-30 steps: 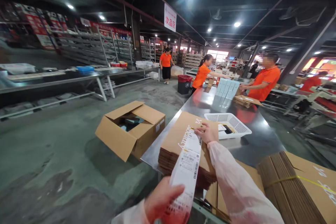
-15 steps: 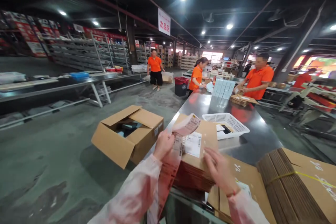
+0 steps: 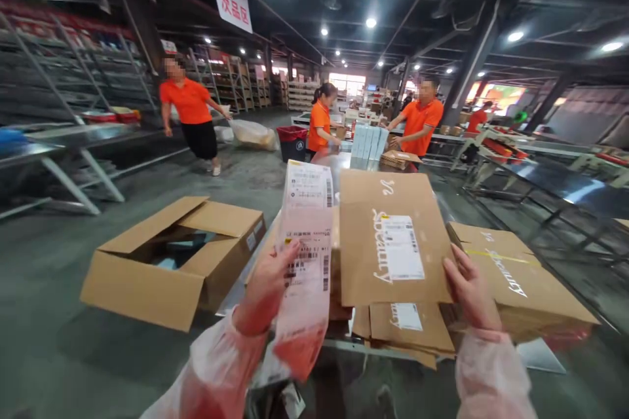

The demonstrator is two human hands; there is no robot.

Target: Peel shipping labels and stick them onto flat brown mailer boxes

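My left hand [image 3: 269, 283] is closed on a long strip of shipping labels [image 3: 307, 226], its thumb across the printed face; the strip's lower end hangs below the hand. My right hand [image 3: 472, 288] grips the right edge of a flattened cardboard box [image 3: 358, 236], held up and tilted toward me. A white label [image 3: 405, 247] is stuck on this cardboard, partly over white lettering. Beneath it lie more flat boxes [image 3: 413, 334], one with a label on it. Behind the raised piece, the stack of cardboard is mostly hidden.
An open carton [image 3: 142, 281] with light blue items inside stands at the left. At the right lies a strapped stack of flat boxes [image 3: 521, 268]. Co-workers in orange shirts stand beyond, by light blue boxes [image 3: 368, 144]; another person [image 3: 189, 105] walks at the left, pulling a bag [image 3: 253, 134].
My right hand has taken a labelled flat box from the stack and lifted it up to the right. The label strip now hangs upright in my left hand. The view has turned right.
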